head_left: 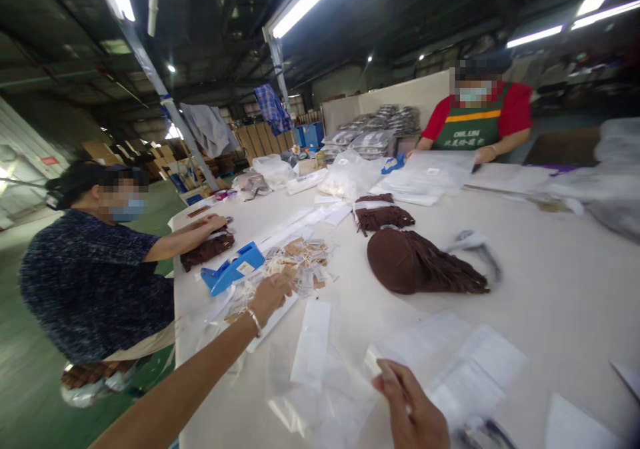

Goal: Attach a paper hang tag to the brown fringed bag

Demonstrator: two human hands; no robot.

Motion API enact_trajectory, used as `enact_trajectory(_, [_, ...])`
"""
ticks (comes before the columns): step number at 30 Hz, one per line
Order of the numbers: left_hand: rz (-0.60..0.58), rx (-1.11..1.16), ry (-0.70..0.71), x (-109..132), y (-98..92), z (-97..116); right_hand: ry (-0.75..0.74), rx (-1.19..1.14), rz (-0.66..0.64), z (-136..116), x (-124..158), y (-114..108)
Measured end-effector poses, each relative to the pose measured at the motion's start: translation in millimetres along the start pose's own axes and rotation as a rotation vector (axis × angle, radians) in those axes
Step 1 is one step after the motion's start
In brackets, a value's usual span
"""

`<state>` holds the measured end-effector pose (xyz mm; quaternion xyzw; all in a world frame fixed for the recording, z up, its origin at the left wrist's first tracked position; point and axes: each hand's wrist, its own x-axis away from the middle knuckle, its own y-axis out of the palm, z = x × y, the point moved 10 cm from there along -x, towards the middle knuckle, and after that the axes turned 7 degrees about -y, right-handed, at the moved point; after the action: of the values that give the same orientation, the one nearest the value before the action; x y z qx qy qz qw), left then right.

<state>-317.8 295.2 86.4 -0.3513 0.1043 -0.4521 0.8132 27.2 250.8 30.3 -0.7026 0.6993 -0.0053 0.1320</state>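
My left hand (270, 297) reaches into a loose pile of tan and white hang tags (305, 257) with white strings. Its fingers are closed at the near edge of the pile, where a tan tag shows against them. My right hand (413, 406), at the lower edge of the view, pinches the edge of a clear plastic bag (333, 396) lying on the table. A white paper strip (311, 346) shows between the hands. Farther back on the right lies a dark brown bundle (420, 262) with a smooth rounded end and folded fabric.
A blue tape dispenser (234, 268) stands left of the tags. One co-worker (90, 269) sits at the left, hands on a brown packed item; another (475, 126) handles plastic bags across the white table (550, 282). A second brown bundle (383, 216) lies farther back.
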Motion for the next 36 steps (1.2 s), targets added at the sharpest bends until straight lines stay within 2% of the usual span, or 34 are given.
enact_trajectory(4, [-0.284,0.128,0.047,102,81.1,10,0.284,-0.447,-0.298,0,17,50])
enact_trajectory(6, [-0.382,0.135,0.105,151,115.5,16,0.368,-0.645,-0.374,-2,23,62])
enact_trajectory(7, [-0.399,0.102,0.148,171,127.2,18,0.394,-0.717,-0.373,0,23,63])
enact_trajectory(9, [-0.408,-0.026,0.235,199,141.9,20,0.430,-0.774,-0.274,13,19,55])
enact_trajectory(11, [-0.457,-0.133,0.286,209,150.0,18,0.462,-0.731,-0.132,32,14,40])
enact_trajectory(13, [-0.487,-0.144,0.283,202,147.3,14,0.481,-0.667,-0.048,46,10,30])
enact_trajectory(14, [-0.447,-0.120,0.271,191,139.6,14,0.482,-0.639,-0.036,49,8,28])
enact_trajectory(16, [-0.296,-0.089,0.280,163,119.2,20,0.471,-0.608,-0.045,48,5,27])
enact_trajectory(18, [-0.208,-0.150,0.383,140,110.9,34,0.464,-0.618,-0.075,41,5,28])
enact_trajectory(19, [-0.226,-0.223,0.460,132,115.9,42,0.459,-0.647,-0.100,35,5,30])
enact_trajectory(22, [-0.409,-0.495,0.646,118,147.2,55,0.423,-0.834,-0.196,15,6,34])
enact_trajectory(23, [-0.456,-0.556,0.668,113,154.0,56,0.411,-0.882,-0.212,11,5,34])
enact_trajectory(25, [-0.480,-0.600,0.672,101,155.7,60,0.405,-0.846,-0.173,13,3,27])
enact_trajectory(28, [-0.400,-0.583,0.643,83,135.2,72,0.399,-0.690,-0.086,23,-2,16])
enact_trajectory(33, [-0.254,-0.546,0.727,84,89.8,99,0.369,-0.641,-0.130,13,-5,28])
enact_trajectory(36, [-0.180,-0.606,0.751,81,74.2,104,0.342,-0.672,-0.138,4,-4,30])
